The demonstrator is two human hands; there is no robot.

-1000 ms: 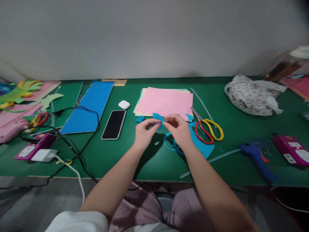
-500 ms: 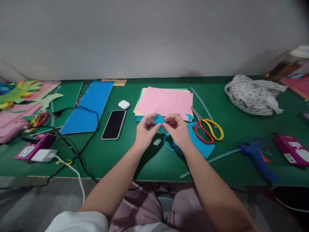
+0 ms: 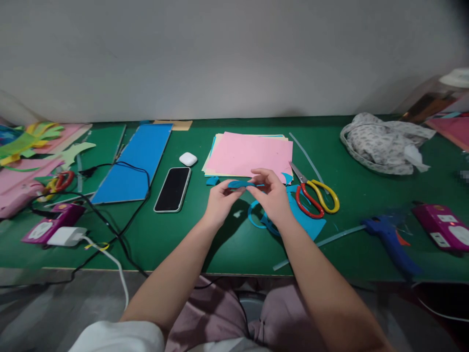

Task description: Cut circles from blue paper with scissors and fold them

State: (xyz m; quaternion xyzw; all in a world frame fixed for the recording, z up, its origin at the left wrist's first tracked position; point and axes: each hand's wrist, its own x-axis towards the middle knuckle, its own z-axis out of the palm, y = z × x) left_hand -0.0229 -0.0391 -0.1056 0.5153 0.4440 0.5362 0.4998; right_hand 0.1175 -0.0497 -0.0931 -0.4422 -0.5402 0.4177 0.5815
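A small blue paper piece (image 3: 238,184) is held between both hands above the table, seen nearly edge-on. My left hand (image 3: 221,198) pinches its left part. My right hand (image 3: 270,193) grips the right part between thumb and fingers. Beyond them lies a stack of coloured paper (image 3: 249,152), pink on top. Under and beside my right hand rest blue paper offcuts (image 3: 308,222), one a thin ring. Scissors (image 3: 311,193) with one red and one yellow handle lie on these, blades pointing to the stack. A small blue scrap (image 3: 212,181) sits by my left fingers.
Left of my hands are a phone (image 3: 173,189), a white earbud case (image 3: 188,159), a blue board (image 3: 135,161) and tangled cables with a purple power strip (image 3: 54,222). To the right lie a blue glue gun (image 3: 390,242), another purple strip (image 3: 441,226) and a patterned cloth (image 3: 381,144).
The blue paper piece has tilted from showing its face to lying nearly edge-on. My fingers have shifted on it, and the blue scrap by my left hand shows more fully.
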